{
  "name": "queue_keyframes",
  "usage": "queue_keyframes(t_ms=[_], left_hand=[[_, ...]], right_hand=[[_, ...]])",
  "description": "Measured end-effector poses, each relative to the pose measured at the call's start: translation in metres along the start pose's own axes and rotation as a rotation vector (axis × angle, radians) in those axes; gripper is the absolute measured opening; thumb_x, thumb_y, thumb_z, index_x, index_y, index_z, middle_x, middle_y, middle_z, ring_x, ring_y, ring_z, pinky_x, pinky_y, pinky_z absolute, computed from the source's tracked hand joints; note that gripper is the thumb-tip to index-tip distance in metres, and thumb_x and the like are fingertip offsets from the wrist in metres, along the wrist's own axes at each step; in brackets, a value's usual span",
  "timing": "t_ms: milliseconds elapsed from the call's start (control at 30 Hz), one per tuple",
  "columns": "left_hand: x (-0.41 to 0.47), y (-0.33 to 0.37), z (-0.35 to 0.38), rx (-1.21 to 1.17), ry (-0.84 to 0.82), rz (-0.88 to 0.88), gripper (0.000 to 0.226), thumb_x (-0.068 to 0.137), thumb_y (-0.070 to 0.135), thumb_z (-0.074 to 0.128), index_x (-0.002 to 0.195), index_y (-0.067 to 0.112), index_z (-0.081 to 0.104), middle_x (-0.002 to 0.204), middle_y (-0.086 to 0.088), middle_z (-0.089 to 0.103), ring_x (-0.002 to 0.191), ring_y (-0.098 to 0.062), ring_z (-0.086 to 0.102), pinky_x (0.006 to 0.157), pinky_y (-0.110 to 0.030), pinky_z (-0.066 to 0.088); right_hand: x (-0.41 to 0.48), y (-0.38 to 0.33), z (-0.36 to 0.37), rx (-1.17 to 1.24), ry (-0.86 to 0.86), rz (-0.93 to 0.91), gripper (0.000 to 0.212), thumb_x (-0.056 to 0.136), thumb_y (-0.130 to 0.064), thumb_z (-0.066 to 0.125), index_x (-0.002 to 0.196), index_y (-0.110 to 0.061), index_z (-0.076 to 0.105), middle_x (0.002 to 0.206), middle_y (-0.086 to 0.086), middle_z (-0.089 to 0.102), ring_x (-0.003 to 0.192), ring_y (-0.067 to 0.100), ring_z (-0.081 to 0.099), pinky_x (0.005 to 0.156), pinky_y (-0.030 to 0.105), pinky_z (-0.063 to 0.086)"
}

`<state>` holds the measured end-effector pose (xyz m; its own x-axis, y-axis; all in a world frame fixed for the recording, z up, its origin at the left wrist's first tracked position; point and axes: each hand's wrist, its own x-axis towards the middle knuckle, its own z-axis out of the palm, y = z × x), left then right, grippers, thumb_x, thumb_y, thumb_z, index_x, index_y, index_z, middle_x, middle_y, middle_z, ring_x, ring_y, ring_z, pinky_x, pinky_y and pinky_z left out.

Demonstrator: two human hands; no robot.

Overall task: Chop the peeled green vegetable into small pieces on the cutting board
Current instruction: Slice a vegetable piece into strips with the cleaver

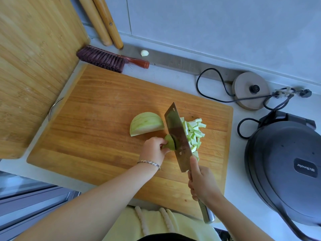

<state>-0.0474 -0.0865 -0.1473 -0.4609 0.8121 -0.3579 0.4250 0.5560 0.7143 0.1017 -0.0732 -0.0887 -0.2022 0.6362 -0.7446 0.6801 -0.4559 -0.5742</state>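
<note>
On the wooden cutting board (97, 122) lies a large peeled pale-green vegetable chunk (145, 123), cut side down. In front of it my left hand (153, 150) pinches a small green end piece (169, 142) against the board. My right hand (201, 183) grips the handle of a steel cleaver (178, 138), forefinger laid along the blade. The blade stands edge-down against the small piece. A heap of several chopped pale-green strips (194, 133) lies just right of the blade.
A second wooden board (34, 66) leans at the left, with a dark bristle brush (107, 59) and two wooden rolling pins (104, 23) behind. A garlic clove (144, 53), a kettle base (250, 90) with cord, and a black electric cooker (284, 167) sit at the right.
</note>
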Motion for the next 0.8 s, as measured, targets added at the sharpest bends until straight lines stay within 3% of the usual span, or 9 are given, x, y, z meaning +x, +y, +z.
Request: queue_keyframes(t_ms=[233, 667, 800], left_hand=[[0.000, 0.002, 0.005, -0.010, 0.002, 0.017, 0.026, 0.080, 0.013, 0.068, 0.106, 0.008, 0.067, 0.107, -0.006, 0.067, 0.099, -0.019, 0.061, 0.088, -0.026, 0.049], [0.003, 0.003, 0.004, 0.022, -0.010, 0.018, 0.027, 0.079, 0.015, 0.069, 0.105, 0.008, 0.068, 0.108, -0.007, 0.068, 0.098, -0.019, 0.062, 0.087, -0.026, 0.048], [0.003, 0.003, 0.006, 0.012, -0.019, -0.003, 0.029, 0.078, 0.015, 0.070, 0.106, 0.008, 0.067, 0.109, -0.007, 0.067, 0.099, -0.019, 0.062, 0.088, -0.026, 0.049]], right_hand=[[0.000, -0.021, -0.013, 0.011, 0.054, -0.083, 0.055, 0.094, -0.055, 0.027, 0.059, -0.014, 0.034, 0.042, -0.005, 0.032, 0.037, 0.013, 0.028, 0.038, 0.021, 0.028], [0.002, -0.020, -0.007, -0.059, 0.033, -0.062, 0.055, 0.094, -0.056, 0.026, 0.060, -0.013, 0.036, 0.045, -0.003, 0.036, 0.037, 0.012, 0.032, 0.038, 0.021, 0.031], [0.002, -0.011, -0.003, -0.085, 0.041, -0.052, 0.054, 0.093, -0.056, 0.026, 0.058, -0.015, 0.033, 0.045, -0.003, 0.033, 0.039, 0.012, 0.030, 0.045, 0.026, 0.029]])
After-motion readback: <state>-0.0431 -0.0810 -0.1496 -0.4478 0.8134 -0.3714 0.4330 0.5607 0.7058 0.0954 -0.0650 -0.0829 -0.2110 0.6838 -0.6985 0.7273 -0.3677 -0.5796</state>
